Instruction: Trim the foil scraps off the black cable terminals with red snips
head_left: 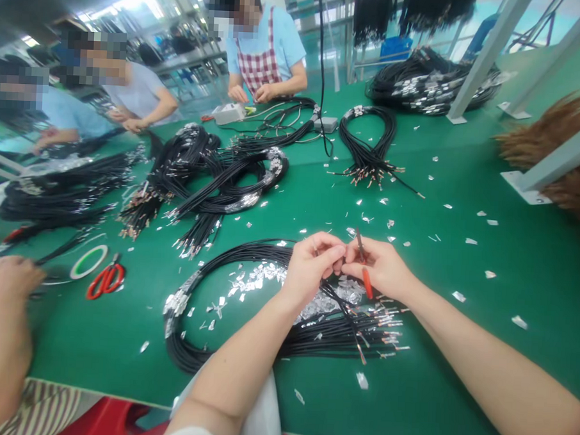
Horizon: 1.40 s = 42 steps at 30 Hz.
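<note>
Right hand (377, 266) holds red scissors (367, 284) beside the left hand (311, 266). I can't tell if the left grips anything. Black wires (323, 339) loop on the surface (466, 251).

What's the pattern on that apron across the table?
The apron is checked dark red and white, best in head view.
</note>
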{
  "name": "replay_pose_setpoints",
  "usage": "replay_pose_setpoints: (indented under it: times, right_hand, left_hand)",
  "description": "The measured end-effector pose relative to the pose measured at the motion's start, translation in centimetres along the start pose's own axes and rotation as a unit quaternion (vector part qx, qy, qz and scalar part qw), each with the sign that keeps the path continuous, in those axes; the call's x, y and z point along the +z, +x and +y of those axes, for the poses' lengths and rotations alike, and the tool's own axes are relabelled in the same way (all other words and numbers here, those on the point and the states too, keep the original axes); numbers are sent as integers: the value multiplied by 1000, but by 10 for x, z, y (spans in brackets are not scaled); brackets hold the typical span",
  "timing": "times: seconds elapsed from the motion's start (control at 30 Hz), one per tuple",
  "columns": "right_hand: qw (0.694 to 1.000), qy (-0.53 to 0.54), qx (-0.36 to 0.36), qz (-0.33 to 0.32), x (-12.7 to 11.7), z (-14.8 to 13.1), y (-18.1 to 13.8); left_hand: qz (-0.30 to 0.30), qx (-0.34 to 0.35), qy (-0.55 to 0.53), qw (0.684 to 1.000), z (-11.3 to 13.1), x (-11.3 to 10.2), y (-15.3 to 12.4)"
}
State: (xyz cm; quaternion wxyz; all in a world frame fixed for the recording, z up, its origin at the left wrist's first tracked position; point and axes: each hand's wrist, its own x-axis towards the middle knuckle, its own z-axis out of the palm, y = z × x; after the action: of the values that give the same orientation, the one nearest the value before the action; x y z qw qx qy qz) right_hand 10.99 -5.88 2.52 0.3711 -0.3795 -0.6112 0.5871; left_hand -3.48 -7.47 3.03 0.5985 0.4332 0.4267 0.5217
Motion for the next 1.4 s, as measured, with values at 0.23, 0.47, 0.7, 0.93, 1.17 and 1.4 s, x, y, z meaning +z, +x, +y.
replay_pose_setpoints:
  times: [0.23, 0.47, 0.7, 0.93, 1.17, 1.4]
  right_hand:
    - [988, -102, -20, 110, -3, 6, 2]
    - [952, -289, -27, 96, -19, -9, -6]
    - [981, -154, -24, 113, -22, -21, -11]
    - [993, -93, -32, 70, -28, -19, -6]
    - [990, -20, 91, -107, -2, -5, -7]
    - [986, -5, 117, -115, -1, -4, -7]
  left_hand:
    - [48, 24, 29, 998, -13, 6, -1]
    - [-1, -86, -58, 995, -5, 8, -1]
    - [16, -74, -116, 990, 6, 4, 5]
    - [-5, -89, -115, 989, 1, 4, 6]
    - [93, 34, -6, 995, -4, 1, 5]
    - [95, 84, 51, 991, -8, -3, 5]
